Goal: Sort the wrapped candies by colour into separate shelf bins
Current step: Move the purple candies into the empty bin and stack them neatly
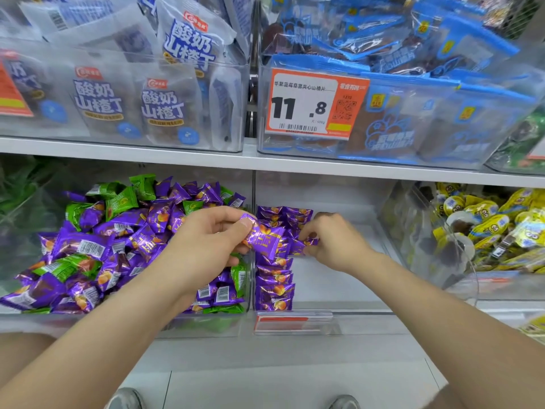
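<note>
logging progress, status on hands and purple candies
Left hand grips purple candy. Right hand pinches second candy in middle bin. Green candies mixed in left bin. Nothing blocking.

We take the clear divider [253,276] as our mark. Left of it the mixed heap [118,246] fills its bin, with candies right up against it. Just right of it a stack of purple candies [274,278] lines the wall. Beyond that we see open white bin floor [324,290] up to the tilted bin of yellow sweets [418,237]. Above the divider the shelf board [206,156] caps the reach.
</note>
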`<control>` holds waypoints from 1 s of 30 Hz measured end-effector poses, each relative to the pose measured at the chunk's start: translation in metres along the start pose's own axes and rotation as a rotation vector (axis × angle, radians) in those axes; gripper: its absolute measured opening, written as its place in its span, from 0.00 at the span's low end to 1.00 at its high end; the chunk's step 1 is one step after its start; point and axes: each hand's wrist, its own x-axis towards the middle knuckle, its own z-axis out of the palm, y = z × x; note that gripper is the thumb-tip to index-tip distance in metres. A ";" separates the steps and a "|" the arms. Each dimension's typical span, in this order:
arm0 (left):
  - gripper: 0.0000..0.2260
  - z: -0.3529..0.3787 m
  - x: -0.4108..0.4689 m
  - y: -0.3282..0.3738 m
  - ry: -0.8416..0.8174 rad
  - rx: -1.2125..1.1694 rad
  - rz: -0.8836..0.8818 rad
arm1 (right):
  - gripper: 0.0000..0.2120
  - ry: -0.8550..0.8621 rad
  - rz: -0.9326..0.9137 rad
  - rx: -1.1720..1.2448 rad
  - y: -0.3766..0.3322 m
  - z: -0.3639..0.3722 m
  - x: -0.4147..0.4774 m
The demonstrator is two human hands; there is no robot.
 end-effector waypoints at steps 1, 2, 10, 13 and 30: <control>0.06 0.000 0.000 0.000 0.000 0.000 0.002 | 0.09 0.008 -0.005 -0.009 0.000 0.000 0.000; 0.06 -0.001 0.000 0.000 0.000 0.001 0.002 | 0.10 0.013 -0.013 -0.017 0.000 0.000 0.000; 0.05 -0.002 -0.002 0.001 0.002 -0.019 0.013 | 0.08 0.115 0.036 0.081 -0.004 -0.020 -0.007; 0.04 -0.001 -0.005 0.002 0.010 -0.026 0.059 | 0.14 0.216 0.050 0.441 -0.028 -0.049 -0.024; 0.20 0.010 -0.007 -0.009 0.096 0.574 0.296 | 0.08 -0.007 0.068 0.187 -0.013 -0.046 -0.041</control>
